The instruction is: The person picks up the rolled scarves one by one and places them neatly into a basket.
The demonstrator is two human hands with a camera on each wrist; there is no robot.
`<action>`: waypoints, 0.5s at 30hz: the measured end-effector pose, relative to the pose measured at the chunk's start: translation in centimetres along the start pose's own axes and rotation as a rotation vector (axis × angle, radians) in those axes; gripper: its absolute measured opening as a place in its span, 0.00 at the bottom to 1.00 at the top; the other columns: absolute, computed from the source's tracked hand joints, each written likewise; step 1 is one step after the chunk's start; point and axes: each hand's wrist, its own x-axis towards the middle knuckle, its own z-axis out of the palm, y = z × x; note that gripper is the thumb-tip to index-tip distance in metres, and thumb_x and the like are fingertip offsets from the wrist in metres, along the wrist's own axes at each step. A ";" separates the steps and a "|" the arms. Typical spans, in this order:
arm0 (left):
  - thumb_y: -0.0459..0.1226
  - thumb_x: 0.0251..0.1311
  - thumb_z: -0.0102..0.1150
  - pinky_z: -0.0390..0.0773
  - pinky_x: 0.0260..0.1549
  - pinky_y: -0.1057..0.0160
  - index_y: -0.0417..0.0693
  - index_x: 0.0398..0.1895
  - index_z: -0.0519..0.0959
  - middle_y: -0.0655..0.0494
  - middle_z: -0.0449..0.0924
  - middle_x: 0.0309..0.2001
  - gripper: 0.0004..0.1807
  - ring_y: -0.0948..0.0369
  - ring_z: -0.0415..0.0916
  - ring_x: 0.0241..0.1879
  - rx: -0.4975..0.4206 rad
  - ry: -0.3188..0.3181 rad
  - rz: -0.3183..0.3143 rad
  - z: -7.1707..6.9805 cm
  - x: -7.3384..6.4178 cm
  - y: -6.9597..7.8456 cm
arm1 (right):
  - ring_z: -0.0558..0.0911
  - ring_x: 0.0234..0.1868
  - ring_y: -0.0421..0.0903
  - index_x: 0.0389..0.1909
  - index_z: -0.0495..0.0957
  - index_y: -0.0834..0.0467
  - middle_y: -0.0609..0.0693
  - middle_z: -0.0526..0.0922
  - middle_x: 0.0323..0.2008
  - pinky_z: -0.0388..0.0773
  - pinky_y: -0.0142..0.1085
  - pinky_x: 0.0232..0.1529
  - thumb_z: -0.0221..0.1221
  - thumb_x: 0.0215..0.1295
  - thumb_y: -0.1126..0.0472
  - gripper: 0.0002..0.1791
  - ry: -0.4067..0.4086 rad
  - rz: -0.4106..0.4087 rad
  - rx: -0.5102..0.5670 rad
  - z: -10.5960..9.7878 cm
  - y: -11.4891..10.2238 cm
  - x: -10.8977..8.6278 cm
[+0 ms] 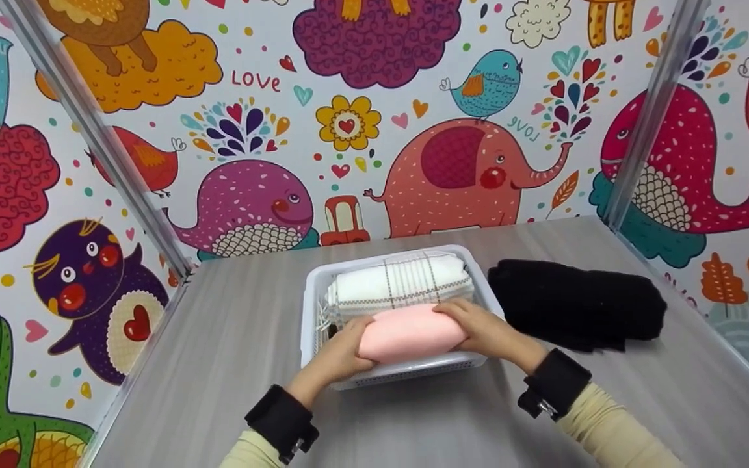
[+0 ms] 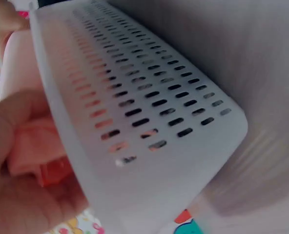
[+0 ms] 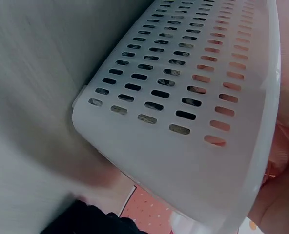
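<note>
Both hands hold a rolled pink cloth (image 1: 413,333) by its ends, at the near side of a white plastic basket (image 1: 309,292). My left hand (image 1: 342,348) grips the left end, with the thumb along its near side; in the left wrist view its fingers (image 2: 17,204) curl round the folded cloth just inside the rim. On the right end is my right hand (image 1: 482,328), fingers over the top, partly hidden behind the basket wall in the right wrist view. Behind the pink roll, a white checked cloth (image 1: 400,279) with a fringe lies rolled up inside the basket.
A folded black cloth (image 1: 576,302) lies on the grey wood-grain table (image 1: 231,325), right of the basket. Printed cartoon panels (image 1: 348,65) with metal corner posts (image 1: 651,117) enclose the table at the back and sides.
</note>
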 end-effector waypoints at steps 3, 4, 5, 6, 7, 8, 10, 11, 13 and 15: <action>0.51 0.51 0.61 0.66 0.52 0.42 0.35 0.62 0.60 0.35 0.64 0.58 0.41 0.41 0.66 0.55 -0.153 -0.108 -0.092 -0.3 0.1 0.0 | 0.72 0.52 0.58 0.53 0.69 0.63 0.61 0.72 0.50 0.69 0.51 0.52 0.69 0.44 0.64 0.32 -0.058 -0.009 0.034 -0.3 0.1 0.2; 0.54 0.52 0.59 0.65 0.53 0.42 0.35 0.63 0.59 0.35 0.63 0.59 0.43 0.41 0.65 0.56 -0.155 -0.130 -0.111 -0.3 0.1 0.1 | 0.72 0.52 0.58 0.54 0.68 0.64 0.62 0.71 0.51 0.69 0.51 0.52 0.68 0.46 0.65 0.32 -0.091 -0.008 0.048 -0.5 0.1 0.3; 0.55 0.53 0.58 0.64 0.55 0.42 0.34 0.64 0.58 0.35 0.61 0.61 0.44 0.40 0.64 0.57 -0.160 -0.150 -0.138 -0.2 0.2 0.1 | 0.71 0.54 0.59 0.55 0.67 0.64 0.62 0.70 0.52 0.68 0.52 0.53 0.67 0.47 0.66 0.32 -0.131 -0.004 0.060 -0.7 0.2 0.3; 0.55 0.53 0.57 0.64 0.55 0.43 0.34 0.64 0.58 0.35 0.62 0.61 0.44 0.40 0.64 0.57 -0.134 -0.153 -0.144 -0.1 0.2 0.2 | 0.70 0.55 0.59 0.55 0.66 0.64 0.63 0.69 0.53 0.67 0.52 0.54 0.66 0.47 0.68 0.32 -0.168 -0.001 0.074 -0.8 0.2 0.4; 0.54 0.54 0.56 0.64 0.55 0.43 0.34 0.64 0.58 0.35 0.63 0.60 0.43 0.40 0.65 0.57 -0.109 -0.148 -0.140 0.0 0.3 0.2 | 0.69 0.56 0.60 0.56 0.66 0.65 0.64 0.69 0.54 0.66 0.52 0.55 0.65 0.48 0.70 0.32 -0.204 0.002 0.088 -1.0 0.2 0.4; 0.53 0.55 0.56 0.64 0.55 0.44 0.33 0.64 0.58 0.35 0.63 0.60 0.41 0.41 0.65 0.57 -0.085 -0.145 -0.143 0.1 0.3 0.4 | 0.68 0.57 0.60 0.57 0.65 0.65 0.65 0.68 0.55 0.66 0.53 0.56 0.64 0.48 0.72 0.32 -0.234 0.001 0.099 -1.1 0.2 0.4; 0.50 0.55 0.57 0.65 0.55 0.45 0.33 0.63 0.59 0.36 0.64 0.59 0.40 0.41 0.66 0.56 -0.046 -0.133 -0.141 0.2 0.4 0.4 | 0.66 0.59 0.61 0.58 0.65 0.65 0.66 0.66 0.57 0.65 0.53 0.57 0.61 0.49 0.75 0.32 -0.279 0.006 0.119 -1.4 0.3 0.3; 0.49 0.55 0.57 0.66 0.54 0.45 0.33 0.63 0.60 0.36 0.65 0.59 0.39 0.41 0.66 0.56 -0.034 -0.126 -0.141 0.4 0.4 0.4 | 0.66 0.60 0.61 0.59 0.64 0.65 0.66 0.66 0.58 0.64 0.53 0.57 0.60 0.49 0.76 0.32 -0.293 0.010 0.124 -1.4 0.3 0.2; 0.49 0.54 0.58 0.66 0.53 0.45 0.34 0.63 0.60 0.36 0.66 0.58 0.39 0.41 0.67 0.55 -0.020 -0.113 -0.143 0.5 0.4 0.4 | 0.65 0.60 0.61 0.60 0.64 0.64 0.66 0.65 0.59 0.64 0.53 0.58 0.57 0.51 0.76 0.32 -0.304 0.023 0.127 -1.5 0.3 0.1; 0.50 0.54 0.58 0.65 0.54 0.44 0.34 0.63 0.61 0.36 0.66 0.58 0.39 0.42 0.67 0.55 -0.014 -0.098 -0.138 0.6 0.4 0.3 | 0.65 0.61 0.61 0.61 0.63 0.63 0.66 0.64 0.60 0.64 0.53 0.58 0.56 0.53 0.77 0.32 -0.302 0.044 0.118 -1.5 0.2 0.0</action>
